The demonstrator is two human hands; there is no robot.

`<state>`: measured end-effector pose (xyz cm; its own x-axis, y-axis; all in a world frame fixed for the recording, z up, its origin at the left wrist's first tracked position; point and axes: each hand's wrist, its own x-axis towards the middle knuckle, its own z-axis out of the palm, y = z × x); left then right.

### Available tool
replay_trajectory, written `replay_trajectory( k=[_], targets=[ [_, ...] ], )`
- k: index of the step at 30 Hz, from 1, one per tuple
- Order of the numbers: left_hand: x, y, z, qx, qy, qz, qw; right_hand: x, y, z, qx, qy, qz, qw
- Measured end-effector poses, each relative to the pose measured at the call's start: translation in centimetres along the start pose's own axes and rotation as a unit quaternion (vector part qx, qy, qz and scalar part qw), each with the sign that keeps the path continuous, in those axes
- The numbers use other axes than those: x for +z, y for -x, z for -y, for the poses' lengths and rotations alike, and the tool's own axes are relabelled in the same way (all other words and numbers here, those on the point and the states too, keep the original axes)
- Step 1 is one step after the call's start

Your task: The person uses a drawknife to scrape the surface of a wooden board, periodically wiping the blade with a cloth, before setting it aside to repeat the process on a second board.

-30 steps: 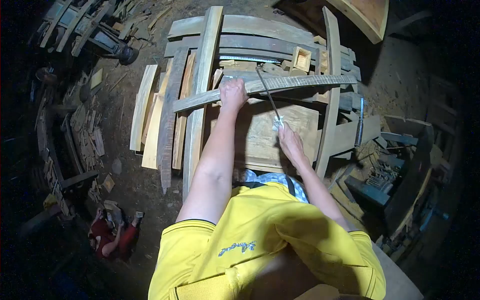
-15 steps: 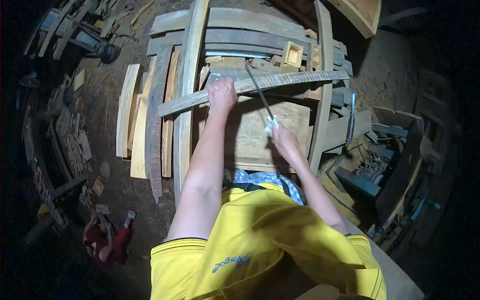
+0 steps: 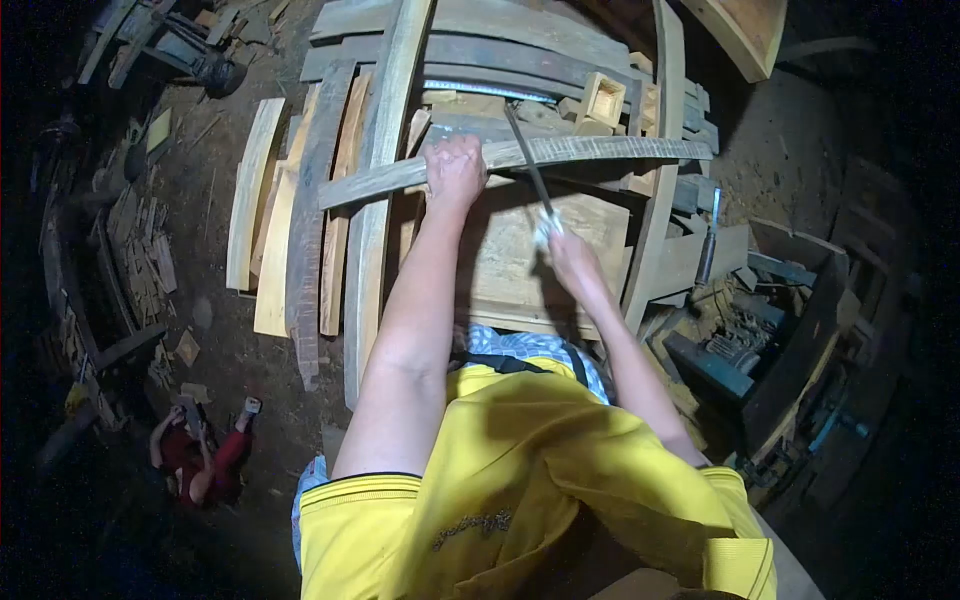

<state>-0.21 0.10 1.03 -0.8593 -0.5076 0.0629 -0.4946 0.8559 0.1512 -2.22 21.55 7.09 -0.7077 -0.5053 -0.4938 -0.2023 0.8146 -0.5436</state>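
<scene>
A long, slightly curved wooden slat [image 3: 620, 150] lies crosswise over two upright-running beams. My left hand [image 3: 455, 165] is closed round its left part, knuckles up. From my right hand [image 3: 574, 262] a long, thin, dark file-like tool [image 3: 531, 160] points forward and crosses over the slat, to the right of my left hand. White wrapping [image 3: 547, 230] covers the tool's near end, where my right fingers are closed. Below the slat, a flat wooden panel [image 3: 545, 250] lies between the beams, close in front of my body.
The left beam [image 3: 368, 285] and right beam [image 3: 655, 230] support the slat. Loose boards [image 3: 257, 190] lie at left. A small wooden box [image 3: 604, 100] stands behind the slat. A chisel-like tool [image 3: 710, 235] and machinery [image 3: 735, 350] are at right. Another person [image 3: 200, 455] sits lower left.
The view has shifted, so the bench sits slightly higher and further right. Both hands keep their holds, with the tool still across the slat. The other person's arms have spread apart.
</scene>
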Motion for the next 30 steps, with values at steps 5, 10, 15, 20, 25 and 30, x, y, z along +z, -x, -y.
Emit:
replay_trajectory(
  k=[5,10,15,20,25,30],
  targets=[
    [-1.5,-0.1,-0.3,0.008,0.017,0.013,1.000,0.6,-6.0,1.5,-0.092,-0.014,-0.050,0.994],
    [-0.5,-0.1,0.0,-0.004,0.010,0.005,1.000,0.0,1.4,-0.8,-0.019,-0.033,-0.007,0.999],
    [-0.7,-0.2,-0.2,0.009,0.033,0.013,0.999,0.8,-6.5,1.7,-0.095,-0.032,-0.045,0.994],
    [-1.0,-0.5,-0.2,-0.013,0.018,0.036,0.999,0.2,-0.8,0.5,0.009,-0.033,0.001,0.999],
    [-0.5,-0.1,0.1,-0.002,0.031,0.014,0.999,-0.2,1.6,0.1,0.017,0.010,0.012,1.000],
    [-1.5,-0.4,0.0,-0.001,0.023,0.029,0.999,-0.3,-5.1,3.3,-0.040,0.005,-0.043,0.998]
  ],
)
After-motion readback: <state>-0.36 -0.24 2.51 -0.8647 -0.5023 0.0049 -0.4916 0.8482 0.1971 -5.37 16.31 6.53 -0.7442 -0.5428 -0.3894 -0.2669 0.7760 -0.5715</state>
